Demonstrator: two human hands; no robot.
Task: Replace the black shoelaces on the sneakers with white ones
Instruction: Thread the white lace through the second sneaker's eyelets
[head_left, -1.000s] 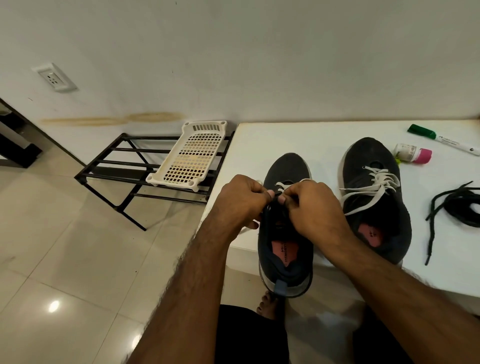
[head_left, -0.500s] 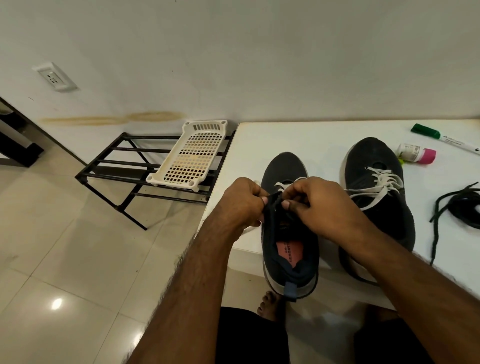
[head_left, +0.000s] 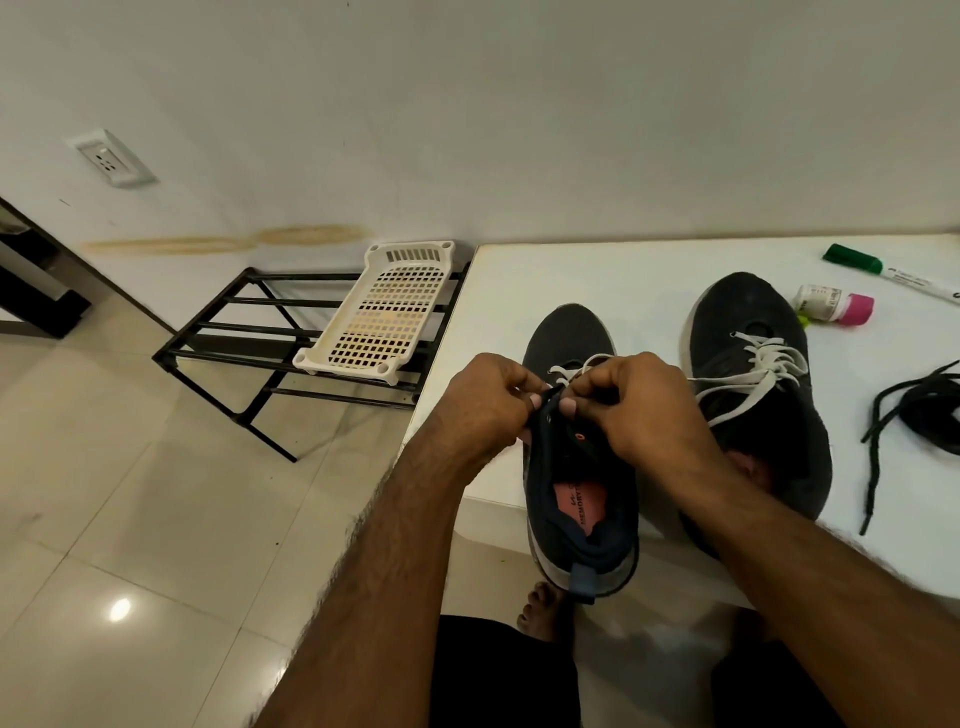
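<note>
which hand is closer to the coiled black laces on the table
Right. The right hand pinches at the near sneaker, on the side toward the black laces far off to its right. The left hand grips that sneaker's other side, farther away.

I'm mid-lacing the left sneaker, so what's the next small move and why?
Probably feed the white lace through the next open eyelet: both hands pinch at the tongue of the sneaker, and only its front rows look laced.
</note>
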